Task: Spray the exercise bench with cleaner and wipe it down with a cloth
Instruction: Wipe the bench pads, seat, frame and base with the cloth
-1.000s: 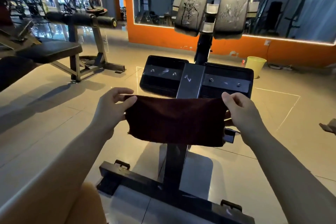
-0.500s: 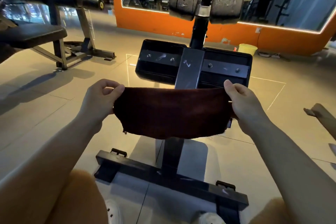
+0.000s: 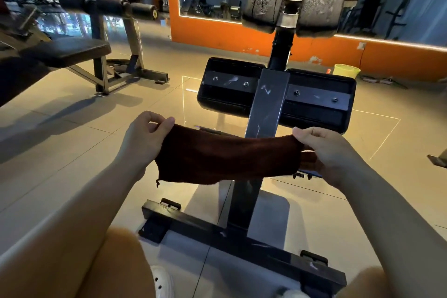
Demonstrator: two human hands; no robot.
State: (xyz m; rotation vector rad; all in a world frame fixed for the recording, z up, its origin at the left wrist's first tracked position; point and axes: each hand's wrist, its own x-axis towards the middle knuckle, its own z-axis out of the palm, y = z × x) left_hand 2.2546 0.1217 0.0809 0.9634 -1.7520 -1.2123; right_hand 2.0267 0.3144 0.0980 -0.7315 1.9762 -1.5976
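A dark maroon cloth (image 3: pixel 227 155), soft and nubbly like terry, is stretched flat between both hands in front of the exercise bench (image 3: pixel 266 113). The left hand (image 3: pixel 142 143) pinches its upper left corner between thumb and curled fingers; the right hand (image 3: pixel 331 152) grips the right edge the same way. The bench has a scuffed black metal post, two black pads bolted to a steel bar, and two worn, streaked pads above. The cloth hides part of the post. A yellow-green bin (image 3: pixel 346 70) stands by the orange wall (image 3: pixel 242 41); its contents cannot be seen. Another bench (image 3: pixel 70 51) stands at left on the glossy tiled floor (image 3: pixel 72 140).
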